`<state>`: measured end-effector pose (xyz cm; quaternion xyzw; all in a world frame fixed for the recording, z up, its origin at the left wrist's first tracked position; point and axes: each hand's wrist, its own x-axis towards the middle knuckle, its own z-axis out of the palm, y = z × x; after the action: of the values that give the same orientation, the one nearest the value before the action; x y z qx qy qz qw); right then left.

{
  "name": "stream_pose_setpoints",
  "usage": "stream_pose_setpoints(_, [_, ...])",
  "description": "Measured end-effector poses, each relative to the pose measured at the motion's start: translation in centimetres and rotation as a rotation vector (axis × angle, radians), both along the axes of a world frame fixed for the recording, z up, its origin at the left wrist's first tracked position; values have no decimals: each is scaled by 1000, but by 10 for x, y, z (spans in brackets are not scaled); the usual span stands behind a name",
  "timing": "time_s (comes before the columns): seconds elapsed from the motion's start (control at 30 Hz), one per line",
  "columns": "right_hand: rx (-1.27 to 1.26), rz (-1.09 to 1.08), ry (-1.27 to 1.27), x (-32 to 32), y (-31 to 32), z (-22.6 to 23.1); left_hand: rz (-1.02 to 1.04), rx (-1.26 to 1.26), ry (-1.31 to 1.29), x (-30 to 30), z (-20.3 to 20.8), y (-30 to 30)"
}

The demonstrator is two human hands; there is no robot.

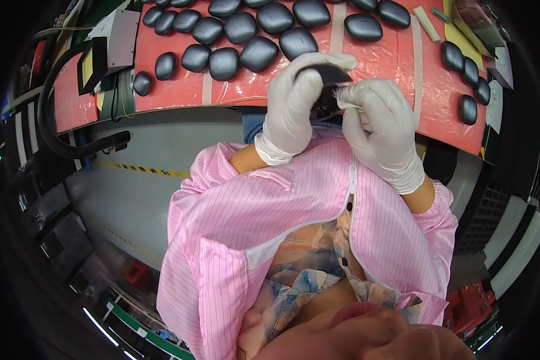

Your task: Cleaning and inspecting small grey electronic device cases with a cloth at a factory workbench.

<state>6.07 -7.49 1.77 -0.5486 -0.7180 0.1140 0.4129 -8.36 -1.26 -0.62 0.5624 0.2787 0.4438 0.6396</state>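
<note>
My left hand (289, 111), in a white glove, is closed round a dark earbud case (333, 74) at the table's near edge. The case looks opened, with a flat dark part raised and a glossy black part below it. My right hand (383, 123), also gloved in white, has its fingers bunched against the right side of the case. Something whitish shows at those fingertips, but I cannot make out whether it is a cloth or glove material. Beyond my hands, several closed dark grey earbud cases (259, 54) lie in loose rows on the red padded table mat (180, 96).
More cases (468, 109) lie at the right end of the mat. A white box-shaped device (119, 37) and a black flexible hose (48, 114) stand at the left. Clear plastic trays (477, 24) are at the far right, near a pale strip (426, 24).
</note>
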Motion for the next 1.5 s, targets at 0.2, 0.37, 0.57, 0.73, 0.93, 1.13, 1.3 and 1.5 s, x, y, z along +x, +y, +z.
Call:
stream_pose_setpoints(0.2, [-617,83,966,14,1,0,13,-244,-139,4,1,0])
stream_pose_setpoints(0.37, [112,-3,-40,7,0,-11,-31,-777,-147,5,19,3])
stream_pose_setpoints(0.57, [-39,-19,98,15,-3,-19,-176,-966,-180,-4,12,8])
stream_pose_setpoints(0.73, [-14,-165,431,21,-5,-24,-247,-978,-192,1,15,11])
stream_pose_setpoints(0.93, [-56,-89,379,22,-6,-17,-114,-699,-128,3,13,3])
stream_pose_setpoints(1.13, [-805,94,916,9,2,1,0,232,70,-6,-16,1])
stream_pose_setpoints(1.3, [-257,-38,708,3,-4,-5,98,-9,-170,3,-9,5])
stream_pose_setpoints(1.5, [107,-38,3,5,1,-25,-106,-862,-224,-4,15,5])
